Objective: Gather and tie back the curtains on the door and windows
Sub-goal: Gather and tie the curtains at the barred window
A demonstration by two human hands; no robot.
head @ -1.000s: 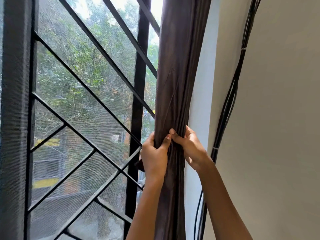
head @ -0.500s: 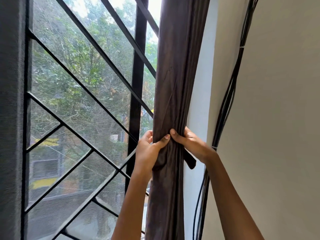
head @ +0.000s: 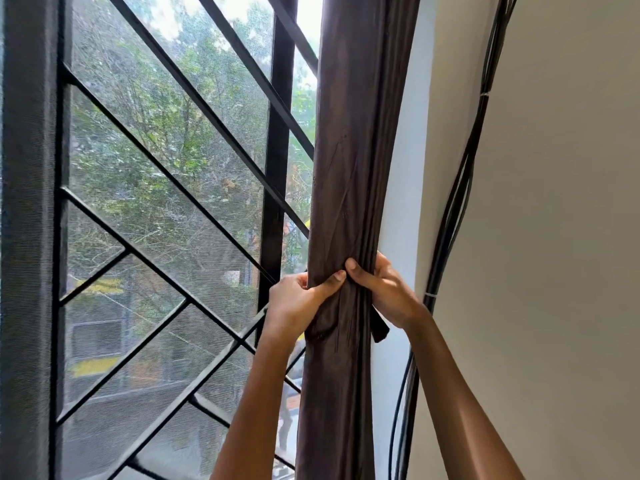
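Two hands clasp one brown curtain (head: 349, 168), bunched into a column at the window's right edge | left hand (head: 298, 303) wraps it from the grille (head: 166, 174) side | right hand (head: 388, 292) grips it from the wall side, thumb tips just beside each other | dark strap end (head: 379, 329) pokes out under the right hand | black cables (head: 457, 202) run up the wall

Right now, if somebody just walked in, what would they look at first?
Probably the brown curtain, bunched into one thick column in the middle, with the left hand and right hand gripping it from both sides, thumbs meeting in front. Next comes the black window grille with slanting bars on the left, then the bundle of black cables running up the wall on the right.
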